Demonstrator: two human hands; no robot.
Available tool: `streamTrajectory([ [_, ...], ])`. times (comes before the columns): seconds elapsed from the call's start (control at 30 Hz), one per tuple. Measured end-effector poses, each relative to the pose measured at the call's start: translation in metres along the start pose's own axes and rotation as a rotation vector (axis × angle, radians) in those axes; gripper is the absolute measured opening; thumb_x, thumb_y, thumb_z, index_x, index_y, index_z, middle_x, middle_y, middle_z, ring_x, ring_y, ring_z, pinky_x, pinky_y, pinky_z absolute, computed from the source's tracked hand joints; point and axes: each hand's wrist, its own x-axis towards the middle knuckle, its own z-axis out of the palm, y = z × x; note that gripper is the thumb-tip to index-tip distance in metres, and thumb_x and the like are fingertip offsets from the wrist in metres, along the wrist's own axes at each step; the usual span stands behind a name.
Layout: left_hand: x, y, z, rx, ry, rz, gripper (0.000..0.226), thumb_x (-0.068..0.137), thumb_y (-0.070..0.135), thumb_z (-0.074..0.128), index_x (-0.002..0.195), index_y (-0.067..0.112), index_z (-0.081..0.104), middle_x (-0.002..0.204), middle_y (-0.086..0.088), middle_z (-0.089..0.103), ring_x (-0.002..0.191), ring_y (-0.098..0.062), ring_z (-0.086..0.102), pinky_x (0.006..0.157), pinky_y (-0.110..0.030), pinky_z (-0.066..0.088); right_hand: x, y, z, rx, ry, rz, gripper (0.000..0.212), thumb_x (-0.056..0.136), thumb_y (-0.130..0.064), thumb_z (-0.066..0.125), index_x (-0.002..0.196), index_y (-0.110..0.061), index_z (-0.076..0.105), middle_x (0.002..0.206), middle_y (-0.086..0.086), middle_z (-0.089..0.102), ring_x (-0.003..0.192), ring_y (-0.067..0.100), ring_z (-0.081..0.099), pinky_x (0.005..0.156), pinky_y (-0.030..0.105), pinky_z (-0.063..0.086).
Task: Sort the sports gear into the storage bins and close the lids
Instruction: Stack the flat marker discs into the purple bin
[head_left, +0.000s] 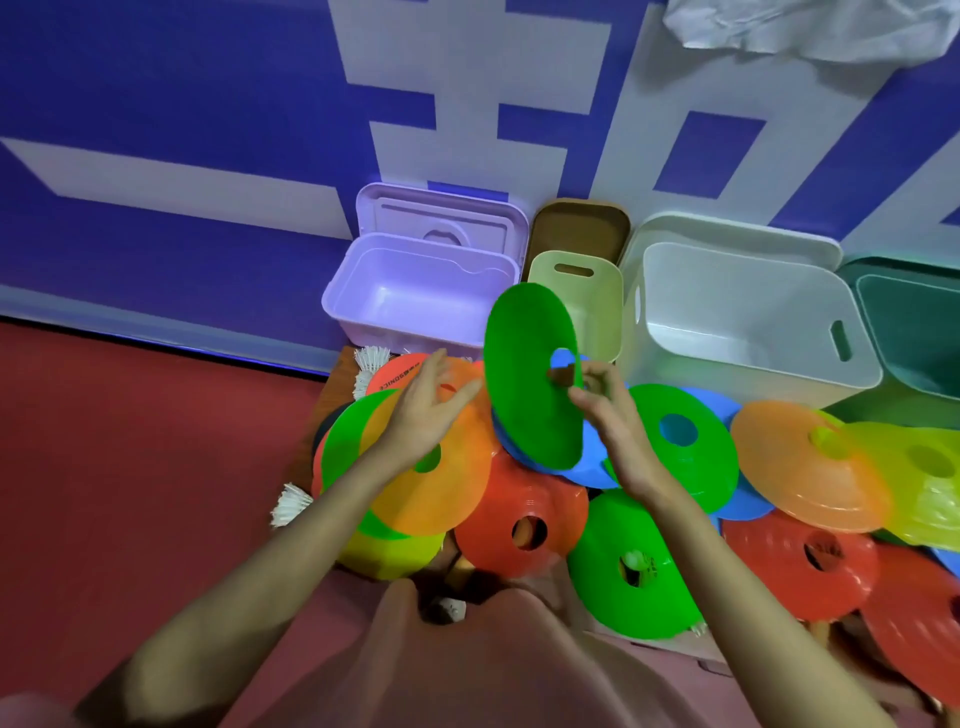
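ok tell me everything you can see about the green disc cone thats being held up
The green disc cone is a thin, flexible-looking plastic disc, bright green, with a round hole in its middle. It stands nearly on edge, tilted, above the pile of coloured cones in front of the bins. The right hand pinches it at the rim of the hole. The left hand hovers open beside it, not clearly touching. Its lower edge meets a blue cone beneath.

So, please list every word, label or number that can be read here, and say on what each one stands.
"SONICE", black print, seen reversed, on the red-orange cone near the left hand.
Big white character shapes on the blue wall: cropped, not readable.
Dark marks by the holes of the lower green cone and red cone: too blurred to read.
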Motion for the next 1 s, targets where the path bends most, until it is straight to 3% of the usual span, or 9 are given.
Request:
streamTrajectory([
  [0.1,-0.014,0.000,0.004,-0.252,-0.017,-0.108,0.028,0.096,0.006,0.053,0.123,-0.001,0.055,0.109,-0.004,0.062,0.079,0.003,0.062,0.073,-0.013,0.045,-0.008,0.011,0.012,0.414,0.049,0.208,0.057,0.076,-0.049,0.056,0.110,-0.003,0.062,0.097,0.009,0.071,0.097,0.022,0.063,0.086,0.032,0.049],
  [0.17,-0.022,-0.009,0.000,-0.451,0.018,-0.217,0.016,0.095,0.007,0.053,0.105,0.008,0.066,0.089,-0.001,0.071,0.065,-0.003,0.064,0.068,-0.022,0.048,-0.011,0.020,0.020,0.478,0.094,0.272,0.047,0.087,-0.041,0.042,0.112,-0.008,0.064,0.098,0.009,0.071,0.094,0.023,0.063,0.088,0.036,0.046],
  [0.33,-0.042,-0.024,-0.016,-0.892,-0.009,-0.365,0.043,0.101,0.032,0.038,0.136,0.010,0.050,0.131,-0.012,0.060,0.121,-0.026,0.056,0.104,-0.042,0.043,-0.016,0.030,0.043,0.501,0.071,0.339,0.048,0.096,-0.047,0.029,0.107,-0.020,0.068,0.106,0.004,0.071,0.096,0.019,0.066,0.093,0.036,0.046],
  [0.47,-0.060,-0.038,-0.031,-1.088,0.058,-0.448,0.058,0.098,0.054,0.029,0.133,0.015,0.054,0.128,-0.012,0.061,0.110,-0.025,0.063,0.086,-0.038,0.055,-0.016,0.040,0.068,0.241,0.042,0.335,0.043,0.098,-0.048,0.033,0.116,-0.025,0.064,0.120,-0.003,0.066,0.114,0.015,0.060,0.105,0.038,0.042],
  [0.6,-0.074,-0.054,-0.051,-1.134,0.185,-0.409,0.054,0.098,0.055,0.027,0.118,0.017,0.062,0.106,-0.007,0.072,0.093,-0.023,0.070,0.077,-0.037,0.059,-0.017,0.037,0.090,0.004,0.033,0.291,0.038,0.103,-0.036,0.031,0.092,-0.027,0.066,0.096,0.001,0.068,0.088,0.015,0.063,0.080,0.033,0.050],
  [0.67,-0.081,-0.068,-0.064,-1.093,0.282,-0.379,0.052,0.097,0.055,0.031,0.116,0.018,0.063,0.102,-0.002,0.073,0.099,-0.022,0.066,0.088,-0.037,0.054,-0.021,0.046,0.098,-0.108,0.021,0.181,0.035,0.104,-0.028,0.034,0.092,-0.018,0.065,0.093,0.009,0.067,0.077,0.018,0.062,0.068,0.030,0.050],
  [0.77,-0.092,-0.088,-0.082,-1.051,0.381,-0.371,0.052,0.095,0.055,0.033,0.114,0.018,0.063,0.101,0.000,0.074,0.099,-0.023,0.066,0.086,-0.040,0.056,-0.027,0.072,0.101,-0.541,-0.049,-0.078,0.015,0.096,-0.016,0.048,0.103,-0.015,0.062,0.102,0.007,0.062,0.080,0.018,0.060,0.070,0.031,0.048],
  [0.87,-0.103,-0.099,-0.095,-1.128,0.393,-0.327,0.057,0.099,0.052,0.026,0.104,0.020,0.073,0.107,-0.006,0.072,0.096,-0.022,0.068,0.087,-0.041,0.054,-0.033,0.085,0.108,-0.886,-0.267,-0.213,0.038,0.088,-0.003,0.052,0.125,-0.009,0.052,0.123,0.005,0.052,0.085,0.020,0.059,0.073,0.034,0.048],
  [1.0,-0.115,-0.106,-0.109,-1.147,0.415,-0.326,0.056,0.099,0.053,0.024,0.118,0.017,0.063,0.116,-0.008,0.067,0.105,-0.025,0.064,0.095,-0.043,0.051,-0.036,0.096,0.123,-1.138,-0.478,-0.221,0.063,0.086,-0.005,0.052,0.145,-0.013,0.031,0.143,0.004,0.034,0.087,0.025,0.061,0.069,0.037,0.051],
])
